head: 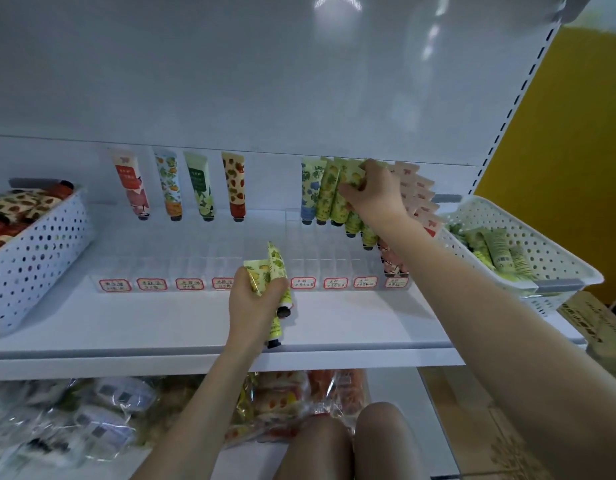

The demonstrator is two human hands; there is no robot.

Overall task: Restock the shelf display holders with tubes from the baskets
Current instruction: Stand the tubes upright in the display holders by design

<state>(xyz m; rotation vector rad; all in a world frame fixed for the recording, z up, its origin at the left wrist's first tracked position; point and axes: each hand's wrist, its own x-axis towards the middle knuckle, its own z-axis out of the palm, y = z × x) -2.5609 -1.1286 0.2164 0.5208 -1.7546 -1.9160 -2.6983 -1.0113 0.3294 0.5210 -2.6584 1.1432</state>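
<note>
At the far left a left basket [40, 251], white and perforated, sits on the shelf [161, 323], heaped with red and brown patterned tubes. Just right of it, four tubes [199, 187] stand caps down at the back of the clear display holder [182, 268], one to a lane. Over the holder's front, near its middle, the left hand [251, 303] curls its fingers round a bunch of yellow-green tubes [277, 263]. There are two or perhaps three, as the hand hides the count. Their crimped ends stick up above the thumb and black caps poke out below the palm. Further right a blue-flowered tube [310, 192] stands beside a leaning yellow-green row [329, 199]. The right hand [376, 194] is at the back of that row, fingertips pinching the crimped top of a yellow tube [351, 175]. Pink tubes [421, 199] run on behind the wrist. At the far right the right basket [542, 244] holds pale green tubes [500, 251]
</note>
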